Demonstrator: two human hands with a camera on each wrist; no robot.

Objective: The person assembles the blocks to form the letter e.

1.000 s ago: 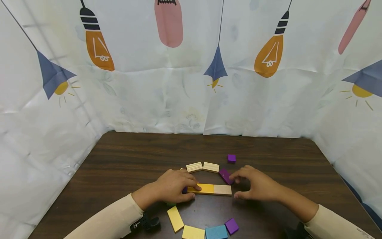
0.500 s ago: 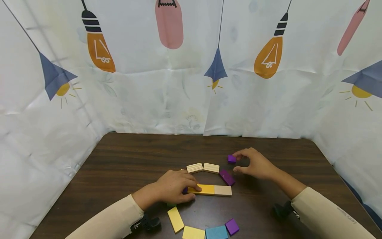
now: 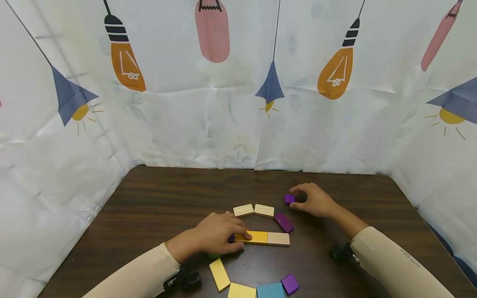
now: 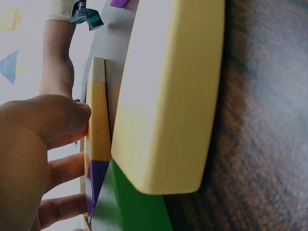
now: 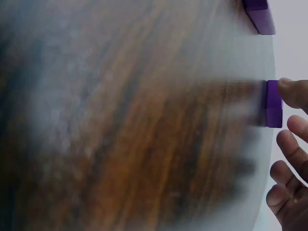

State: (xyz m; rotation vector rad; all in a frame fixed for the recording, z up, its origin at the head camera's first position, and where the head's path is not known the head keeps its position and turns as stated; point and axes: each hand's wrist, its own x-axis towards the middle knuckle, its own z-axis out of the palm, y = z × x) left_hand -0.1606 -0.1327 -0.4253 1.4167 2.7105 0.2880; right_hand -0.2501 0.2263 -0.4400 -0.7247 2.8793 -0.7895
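Observation:
My left hand (image 3: pixel 220 232) rests over the left end of a straight row, its index fingertip on the yellow block (image 3: pixel 258 237). A pale wooden block (image 3: pixel 278 239) continues that row to the right. The row's dark purple piece (image 4: pixel 96 185) shows beside my fingers in the left wrist view, next to a green block (image 4: pixel 139 207). At the back right, my right hand (image 3: pixel 314 200) is at a small purple block (image 3: pixel 289 199), thumb and index finger spread at its right side. In the right wrist view, the thumb tip lies right at this purple block (image 5: pixel 274 103).
Two pale wooden blocks (image 3: pixel 264 210) and a slanted purple block (image 3: pixel 283 222) curve behind the row. Nearer me curve yellow blocks (image 3: pixel 219 275), a blue block (image 3: pixel 271 290) and another purple block (image 3: pixel 290 284). A patterned white curtain (image 3: pixel 231 124) hangs behind the table (image 3: pixel 167 186).
My right hand has moved from beside the slanted purple block back to the small purple block, its thumb now closer to it. The left hand has stayed on the row.

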